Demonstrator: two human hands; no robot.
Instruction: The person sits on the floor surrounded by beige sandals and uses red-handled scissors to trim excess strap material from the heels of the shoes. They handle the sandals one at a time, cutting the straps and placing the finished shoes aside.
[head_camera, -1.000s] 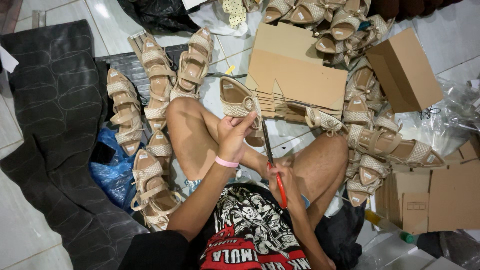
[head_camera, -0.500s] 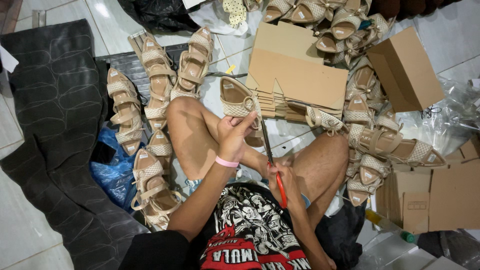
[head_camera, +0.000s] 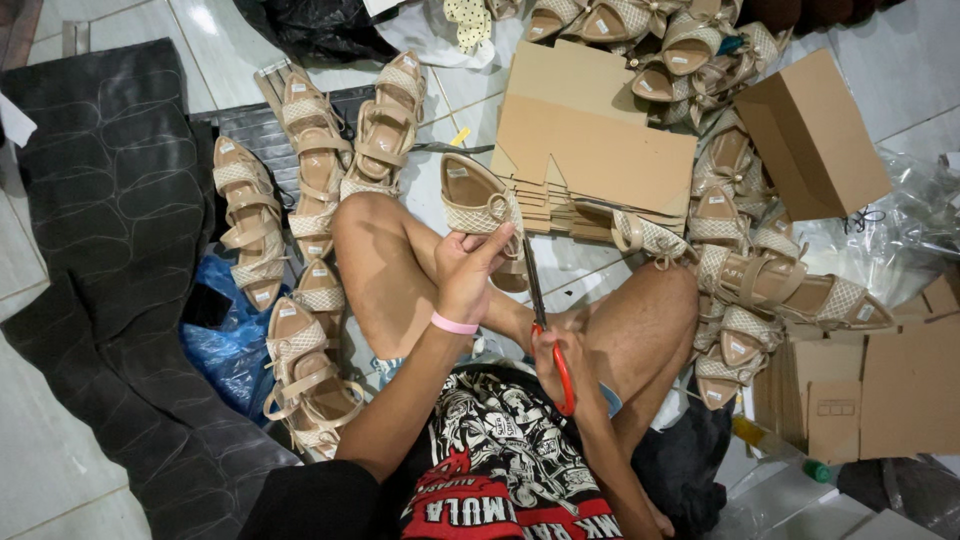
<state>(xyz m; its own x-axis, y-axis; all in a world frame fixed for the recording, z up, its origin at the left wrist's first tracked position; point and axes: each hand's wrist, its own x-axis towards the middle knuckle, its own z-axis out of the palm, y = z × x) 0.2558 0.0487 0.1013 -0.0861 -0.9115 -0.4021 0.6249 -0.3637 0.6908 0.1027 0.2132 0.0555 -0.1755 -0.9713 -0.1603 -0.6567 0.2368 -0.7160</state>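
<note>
I sit cross-legged on the floor. My left hand (head_camera: 468, 270) grips a beige woven sandal (head_camera: 476, 200) by its front strap, holding it up above my left knee. My right hand (head_camera: 556, 352) is closed around red-handled scissors (head_camera: 546, 322). Their blades point up toward the sandal's strap and the tips reach its woven edge. A pink band circles my left wrist.
Rows of matching sandals (head_camera: 310, 150) lie at my left, more sandals (head_camera: 760, 270) at my right. A stack of flat cardboard (head_camera: 590, 150) lies ahead, an open box (head_camera: 810, 140) to the right. A dark mat (head_camera: 110, 230) and blue bag (head_camera: 225, 340) lie left.
</note>
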